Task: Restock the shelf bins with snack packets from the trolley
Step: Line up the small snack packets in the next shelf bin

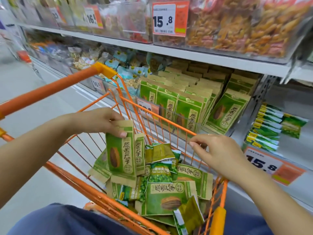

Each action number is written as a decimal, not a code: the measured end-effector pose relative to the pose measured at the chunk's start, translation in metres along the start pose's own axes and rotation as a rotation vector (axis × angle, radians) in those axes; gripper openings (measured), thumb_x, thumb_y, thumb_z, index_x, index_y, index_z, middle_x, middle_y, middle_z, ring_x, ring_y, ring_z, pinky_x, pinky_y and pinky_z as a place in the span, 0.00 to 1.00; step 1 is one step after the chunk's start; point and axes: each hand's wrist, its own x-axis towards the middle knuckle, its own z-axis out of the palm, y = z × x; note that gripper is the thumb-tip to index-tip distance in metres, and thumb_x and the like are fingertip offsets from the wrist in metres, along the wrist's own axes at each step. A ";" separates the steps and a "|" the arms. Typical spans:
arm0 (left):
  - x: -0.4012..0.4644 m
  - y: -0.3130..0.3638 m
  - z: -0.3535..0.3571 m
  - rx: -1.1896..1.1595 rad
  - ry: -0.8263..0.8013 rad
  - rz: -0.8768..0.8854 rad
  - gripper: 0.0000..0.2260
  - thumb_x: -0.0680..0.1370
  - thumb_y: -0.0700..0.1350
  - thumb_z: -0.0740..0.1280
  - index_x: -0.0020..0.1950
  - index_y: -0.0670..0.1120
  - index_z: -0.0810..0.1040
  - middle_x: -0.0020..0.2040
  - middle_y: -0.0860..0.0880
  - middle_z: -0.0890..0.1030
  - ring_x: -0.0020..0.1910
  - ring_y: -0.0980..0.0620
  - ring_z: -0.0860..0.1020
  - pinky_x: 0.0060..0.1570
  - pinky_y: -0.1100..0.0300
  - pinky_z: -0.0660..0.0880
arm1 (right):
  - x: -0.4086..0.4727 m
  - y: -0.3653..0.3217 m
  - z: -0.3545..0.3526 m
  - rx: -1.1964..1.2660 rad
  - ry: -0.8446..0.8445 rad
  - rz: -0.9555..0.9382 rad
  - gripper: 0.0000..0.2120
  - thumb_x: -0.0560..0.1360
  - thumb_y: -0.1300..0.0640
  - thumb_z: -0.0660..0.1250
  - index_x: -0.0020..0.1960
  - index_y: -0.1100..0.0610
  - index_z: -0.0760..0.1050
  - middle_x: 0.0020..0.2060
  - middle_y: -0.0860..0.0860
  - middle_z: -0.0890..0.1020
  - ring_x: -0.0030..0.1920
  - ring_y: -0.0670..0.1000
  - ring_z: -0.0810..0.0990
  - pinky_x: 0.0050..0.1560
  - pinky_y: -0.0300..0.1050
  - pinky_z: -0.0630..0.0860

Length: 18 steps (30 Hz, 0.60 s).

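The left hand [101, 119] pinches two green seed packets [121, 151] by their tops above the trolley [169, 121]; one could slip free (the pinch looks shallow). The right hand's fingers [194, 144] curl on the trolley rim, near the shelf bin [194, 102].

Trolley [162, 119] orange wire; snack packets [121, 154] green with kraft-brown edges; price tags [170, 17] orange and white, black numerals.

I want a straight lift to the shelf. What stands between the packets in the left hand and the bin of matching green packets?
The left hand holds sunflower seed packets inside the trolley. The trolley's orange wire side rises between them and the shelf bin, so they must go over its rim. Above that, nothing visible blocks the way.
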 end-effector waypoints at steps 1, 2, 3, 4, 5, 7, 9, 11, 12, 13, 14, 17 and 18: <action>0.001 0.010 0.000 -0.111 0.064 0.012 0.12 0.68 0.52 0.76 0.44 0.45 0.84 0.42 0.47 0.85 0.43 0.49 0.84 0.41 0.61 0.79 | 0.000 0.000 -0.001 0.085 0.008 0.018 0.11 0.77 0.44 0.59 0.51 0.43 0.80 0.42 0.40 0.82 0.45 0.42 0.79 0.44 0.43 0.74; 0.002 0.020 0.001 -0.208 0.132 0.020 0.13 0.69 0.51 0.75 0.44 0.42 0.84 0.42 0.45 0.85 0.42 0.48 0.84 0.38 0.61 0.79 | -0.001 -0.001 -0.002 0.227 0.016 0.045 0.11 0.75 0.41 0.61 0.50 0.42 0.80 0.41 0.38 0.82 0.44 0.39 0.79 0.44 0.39 0.74; 0.004 0.030 0.004 -0.277 0.180 0.037 0.16 0.70 0.54 0.74 0.45 0.42 0.84 0.42 0.45 0.85 0.41 0.47 0.84 0.35 0.62 0.79 | -0.001 -0.003 -0.005 0.417 0.008 0.080 0.12 0.72 0.38 0.63 0.49 0.42 0.80 0.40 0.38 0.82 0.44 0.38 0.79 0.45 0.35 0.74; 0.006 0.040 0.008 -0.328 0.209 0.056 0.19 0.68 0.57 0.75 0.45 0.42 0.84 0.42 0.44 0.85 0.40 0.47 0.84 0.34 0.62 0.79 | -0.001 -0.004 -0.007 0.623 -0.034 0.116 0.15 0.69 0.37 0.64 0.50 0.43 0.80 0.40 0.38 0.83 0.44 0.37 0.79 0.45 0.32 0.74; 0.008 0.050 0.013 -0.367 0.226 0.077 0.21 0.66 0.58 0.75 0.46 0.42 0.85 0.43 0.44 0.85 0.41 0.47 0.84 0.34 0.61 0.80 | -0.001 -0.005 -0.010 0.805 -0.099 0.131 0.18 0.67 0.38 0.66 0.52 0.44 0.79 0.41 0.39 0.83 0.44 0.37 0.80 0.46 0.33 0.74; 0.014 0.069 0.026 -0.432 0.252 0.096 0.19 0.68 0.56 0.76 0.48 0.42 0.84 0.44 0.42 0.85 0.41 0.45 0.84 0.37 0.58 0.80 | -0.002 -0.004 -0.014 0.990 -0.205 0.111 0.17 0.68 0.45 0.72 0.55 0.49 0.78 0.43 0.44 0.85 0.44 0.42 0.82 0.45 0.38 0.76; 0.019 0.089 0.037 -0.516 0.278 0.116 0.15 0.68 0.50 0.75 0.48 0.41 0.83 0.42 0.43 0.85 0.39 0.47 0.83 0.34 0.61 0.80 | -0.003 -0.002 -0.019 0.992 -0.193 0.071 0.15 0.68 0.51 0.74 0.53 0.55 0.80 0.46 0.51 0.85 0.45 0.48 0.82 0.46 0.46 0.78; 0.022 0.105 0.042 -0.531 0.241 0.137 0.10 0.67 0.49 0.75 0.44 0.45 0.83 0.41 0.44 0.85 0.38 0.48 0.83 0.32 0.63 0.79 | -0.004 0.004 -0.024 0.993 -0.123 0.050 0.14 0.67 0.54 0.73 0.50 0.59 0.80 0.44 0.54 0.84 0.45 0.51 0.82 0.46 0.48 0.78; 0.022 0.113 0.044 -0.506 0.189 0.144 0.07 0.66 0.47 0.76 0.41 0.46 0.84 0.41 0.45 0.85 0.38 0.50 0.84 0.32 0.63 0.79 | -0.005 0.006 -0.028 0.998 -0.090 0.044 0.12 0.68 0.54 0.73 0.48 0.59 0.80 0.42 0.54 0.84 0.43 0.50 0.82 0.45 0.46 0.77; 0.020 0.120 0.045 -0.463 0.139 0.150 0.04 0.65 0.45 0.76 0.39 0.48 0.85 0.40 0.47 0.85 0.37 0.52 0.84 0.31 0.64 0.78 | -0.006 0.009 -0.031 0.995 -0.063 0.036 0.09 0.69 0.55 0.74 0.47 0.58 0.81 0.40 0.53 0.83 0.42 0.48 0.80 0.43 0.43 0.75; 0.019 0.127 0.046 -0.408 0.117 0.165 0.04 0.64 0.44 0.76 0.36 0.51 0.85 0.39 0.49 0.85 0.36 0.55 0.83 0.31 0.66 0.77 | -0.007 0.011 -0.034 0.981 -0.038 0.029 0.08 0.69 0.56 0.75 0.45 0.57 0.81 0.38 0.53 0.82 0.40 0.47 0.79 0.41 0.41 0.74; 0.016 0.144 0.042 -0.353 0.245 0.272 0.06 0.61 0.43 0.76 0.35 0.54 0.85 0.37 0.53 0.85 0.35 0.59 0.83 0.34 0.69 0.77 | -0.009 0.015 -0.040 0.915 0.165 0.071 0.06 0.71 0.54 0.72 0.43 0.56 0.81 0.37 0.57 0.82 0.38 0.47 0.77 0.37 0.47 0.72; 0.016 0.148 0.041 -0.366 0.327 0.321 0.06 0.60 0.45 0.76 0.36 0.52 0.85 0.38 0.54 0.85 0.37 0.59 0.83 0.37 0.68 0.78 | -0.009 0.017 -0.042 0.907 0.295 0.104 0.06 0.72 0.53 0.71 0.43 0.56 0.81 0.36 0.55 0.82 0.37 0.47 0.77 0.37 0.48 0.72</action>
